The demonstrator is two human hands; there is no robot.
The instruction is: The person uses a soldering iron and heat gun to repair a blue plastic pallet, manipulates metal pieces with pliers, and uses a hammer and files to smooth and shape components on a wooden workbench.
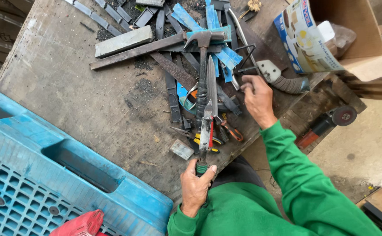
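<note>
My left hand (195, 189) grips the green handle of a pair of garden shears (209, 105), whose long pointed blades point away from me over the bench. My right hand (256, 97) reaches forward with curled fingers into a pile of metal scraps, close to a thin black metal rod (247, 57); whether it pinches anything I cannot tell. A claw hammer (202, 61) with a black grip lies under the shears' blades. Both arms wear green sleeves.
A worn grey wooden bench (68, 78) carries flat metal bars (125, 41), blue strips (226, 54) and small pliers (231, 131). A blue plastic pallet (46, 175) lies at left, a cardboard box (357, 39) at upper right, an angle grinder (326, 124) below it.
</note>
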